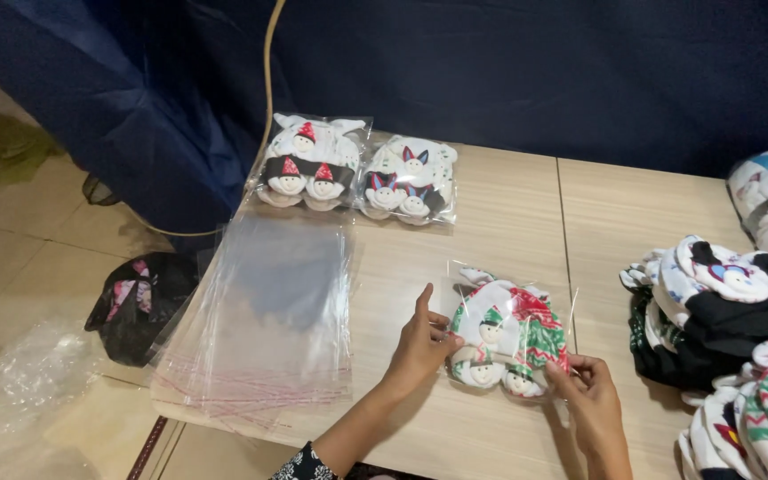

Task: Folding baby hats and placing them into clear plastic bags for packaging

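Note:
A clear plastic bag of white baby mittens and caps with snowman faces (506, 342) lies on the wooden table (508, 213). My left hand (420, 348) pinches the bag's left edge with thumb and fingers. At the bag's lower right corner, my right hand (590, 400) grips the plastic. The set inside shows green, red and white patterns.
A stack of empty clear bags (264, 311) lies at the table's left edge. Two packed bags (311, 163) (409, 180) rest at the back. Loose piles of knitwear (731, 307) fill the right side. A black bag (140, 302) and crumpled plastic (33, 373) sit on the floor at left.

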